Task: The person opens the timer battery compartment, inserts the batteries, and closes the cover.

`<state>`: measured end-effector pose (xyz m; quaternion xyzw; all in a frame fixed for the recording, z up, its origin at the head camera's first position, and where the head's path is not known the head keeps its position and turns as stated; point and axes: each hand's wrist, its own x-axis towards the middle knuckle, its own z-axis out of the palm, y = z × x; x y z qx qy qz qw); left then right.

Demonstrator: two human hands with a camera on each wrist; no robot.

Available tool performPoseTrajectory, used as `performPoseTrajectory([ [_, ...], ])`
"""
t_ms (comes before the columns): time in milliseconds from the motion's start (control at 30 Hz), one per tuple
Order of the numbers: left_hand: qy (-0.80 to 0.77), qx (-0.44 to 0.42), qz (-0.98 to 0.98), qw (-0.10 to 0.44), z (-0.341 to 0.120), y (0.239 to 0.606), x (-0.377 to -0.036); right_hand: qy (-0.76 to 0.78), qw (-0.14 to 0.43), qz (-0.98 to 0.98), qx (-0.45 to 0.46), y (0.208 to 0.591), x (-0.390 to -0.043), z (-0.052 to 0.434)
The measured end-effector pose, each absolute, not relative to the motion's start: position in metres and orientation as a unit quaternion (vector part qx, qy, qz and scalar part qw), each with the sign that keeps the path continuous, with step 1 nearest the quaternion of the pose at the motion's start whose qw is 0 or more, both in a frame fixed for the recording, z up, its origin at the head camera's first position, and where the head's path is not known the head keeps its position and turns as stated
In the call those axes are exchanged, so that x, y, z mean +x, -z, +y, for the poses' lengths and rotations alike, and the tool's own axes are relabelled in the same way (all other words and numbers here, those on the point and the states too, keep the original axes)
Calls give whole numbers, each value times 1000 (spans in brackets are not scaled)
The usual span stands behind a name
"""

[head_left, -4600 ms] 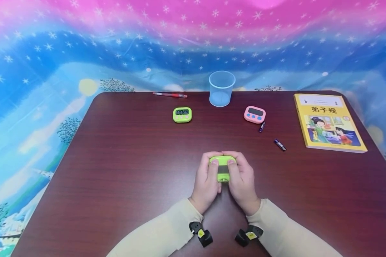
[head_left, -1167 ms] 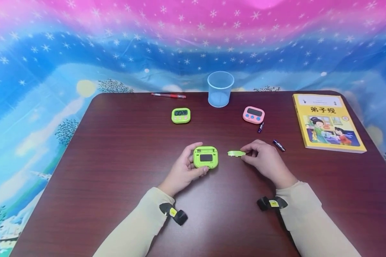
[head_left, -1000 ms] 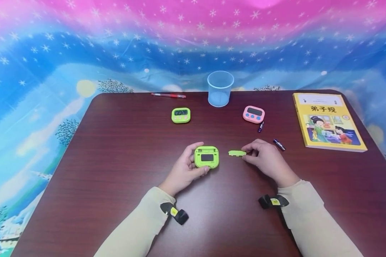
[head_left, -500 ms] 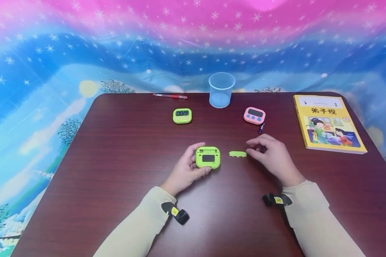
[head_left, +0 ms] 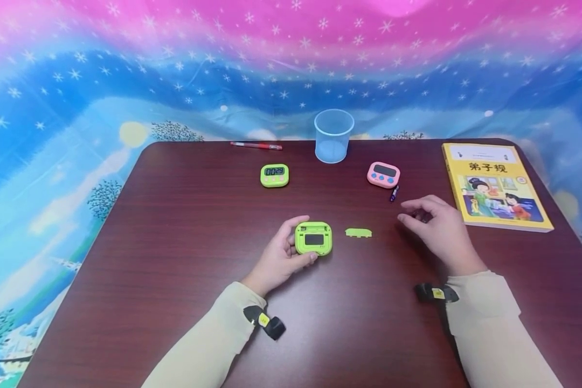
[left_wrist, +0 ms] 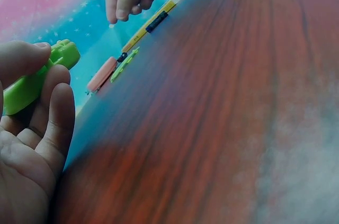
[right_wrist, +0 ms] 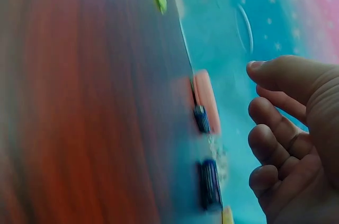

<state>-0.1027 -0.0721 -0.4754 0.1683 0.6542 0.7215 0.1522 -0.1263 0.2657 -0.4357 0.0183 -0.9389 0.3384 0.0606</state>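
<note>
My left hand (head_left: 291, 245) grips a green timer (head_left: 313, 238) lying back side up at mid-table, thumb on its far left edge and fingers under its near edge; the left wrist view shows the timer (left_wrist: 37, 81) held edge-on in those fingers. Its small green cover (head_left: 358, 233) lies alone on the table (head_left: 174, 242) just right of it. My right hand (head_left: 409, 213) hovers further right with loosely curled fingers and holds nothing. In the right wrist view a dark battery (right_wrist: 210, 184) lies just left of the right hand's fingers (right_wrist: 275, 139).
At the back stand a second green timer (head_left: 274, 175), a pink timer (head_left: 383, 174) with another battery (head_left: 394, 192) beside it, a clear cup (head_left: 333, 134) and a red pen (head_left: 256, 145). A yellow book (head_left: 496, 183) lies at the right edge.
My right hand has let go of the green cover, left it on the table and moved right toward the book. My left hand and its timer have stayed put.
</note>
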Motion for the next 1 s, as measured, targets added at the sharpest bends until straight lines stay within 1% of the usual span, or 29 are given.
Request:
performPoseTrajectory([
  [233, -723, 172, 651, 152, -71, 475, -102, -323, 31, -946, -16, 437, -129, 293],
  [500, -724, 172, 650, 154, -71, 475, -102, -318, -31, -947, -39, 442, -130, 306],
  [633, -723, 173, 650, 156, -71, 474, -101, -323, -59, -944, -33, 445, -131, 305],
  [833, -719, 176, 655, 151, -71, 475, -103, -294, -76, -953, 0, 444, -133, 301],
  [1000, -720, 174, 656, 147, -72, 475, -103, -295, -64, -952, 39, 441, -134, 295],
])
